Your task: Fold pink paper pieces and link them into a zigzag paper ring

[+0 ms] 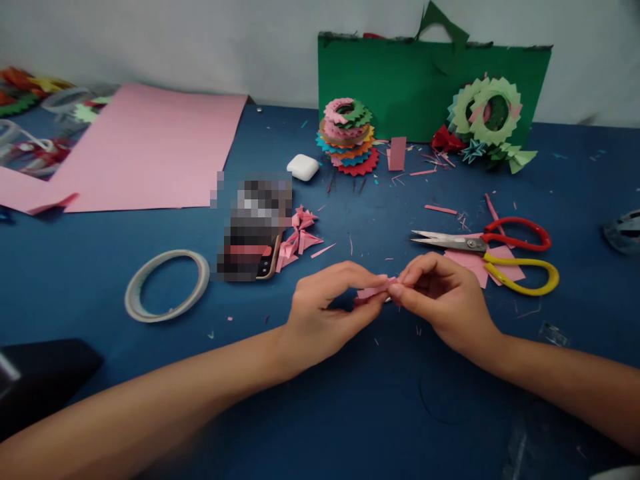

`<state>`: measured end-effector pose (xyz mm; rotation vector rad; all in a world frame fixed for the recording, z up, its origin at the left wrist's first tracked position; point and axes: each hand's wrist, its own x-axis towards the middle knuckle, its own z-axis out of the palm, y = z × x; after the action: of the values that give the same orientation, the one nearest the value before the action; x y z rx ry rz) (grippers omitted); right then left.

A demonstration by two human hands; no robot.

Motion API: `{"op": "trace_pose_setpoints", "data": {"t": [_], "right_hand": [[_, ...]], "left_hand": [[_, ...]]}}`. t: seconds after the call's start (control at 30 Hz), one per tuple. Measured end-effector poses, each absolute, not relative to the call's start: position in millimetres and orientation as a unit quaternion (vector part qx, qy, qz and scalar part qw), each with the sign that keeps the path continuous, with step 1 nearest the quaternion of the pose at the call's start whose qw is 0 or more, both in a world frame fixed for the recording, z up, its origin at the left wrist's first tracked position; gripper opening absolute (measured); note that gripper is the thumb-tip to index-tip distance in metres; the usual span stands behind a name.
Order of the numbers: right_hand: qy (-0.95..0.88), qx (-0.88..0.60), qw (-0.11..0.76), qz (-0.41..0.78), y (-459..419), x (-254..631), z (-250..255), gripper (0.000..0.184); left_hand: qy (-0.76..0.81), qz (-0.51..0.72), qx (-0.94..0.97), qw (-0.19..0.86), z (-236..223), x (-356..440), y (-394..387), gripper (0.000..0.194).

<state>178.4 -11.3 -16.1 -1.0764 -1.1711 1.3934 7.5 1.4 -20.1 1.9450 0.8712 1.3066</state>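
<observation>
While both hands met near the middle of the blue tabletop [350, 400], the small pink paper piece [375, 291] sat between their fingertips, just above the surface. Left hand [320, 313]: thumb and fingers closed on its left part. Right hand [457, 303]: thumb and index pinched the right end, other fingers curled in.

Handling, my read: very light, thin, stiff enough to keep a crease, soft enough to crush or tear under a hard pinch. Not slippery. Best hold was at the folded edges, fingertips only, light pressure. Fingers covered part of it, so could not tell how many folds or layers.

Counts:
- held piece: 1
- scissors [471, 244]: 1 pair, blades slightly apart, right of the hands, lying over pink paper scraps [474, 265]; overlap, no firm count
- tape roll [202, 277]: 1, flat, left side
- phone [250, 233]: 1, mostly pixelated
- white case [303, 167]: 1, behind the phone
- folded pink pieces [300, 237]: several, bunched just right of the phone, overlapped, could not count
- stack of toothed paper rings [350, 143]: 1, upright, ring total unclear
- green board [390, 80]: 1, standing at the back
- pale green rings [514, 123]: at least 2, in front of the board
- large pink sheet [150, 147]: 1, back left
</observation>
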Motion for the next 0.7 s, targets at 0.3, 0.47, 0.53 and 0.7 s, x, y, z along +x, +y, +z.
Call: {"op": "trace_pose_setpoints", "data": {"t": [0.3, 0.47, 0.53, 0.7], "right_hand": [[-0.510, -0.473, 0.462, 0.551, -8, 183, -14, 0.019], [-0.504, -0.463, 0.451, 0.573, -6, 186, -12, 0.020], [-0.504, -0.458, 0.433, 0.590, -5, 188, -10, 0.019], [-0.573, -0.476, 0.354, 0.565, -5, 192, -6, 0.012]], "left_hand": [[0.315, 0.464, 0.773, 0.295, -19, 5, 5, 0.015], [0.324, 0.460, 0.781, 0.272, -18, 3, 9, 0.019], [0.327, 0.475, 0.775, 0.258, -17, 3, 9, 0.021], [0.319, 0.472, 0.783, 0.250, -16, 2, 8, 0.024]]}}
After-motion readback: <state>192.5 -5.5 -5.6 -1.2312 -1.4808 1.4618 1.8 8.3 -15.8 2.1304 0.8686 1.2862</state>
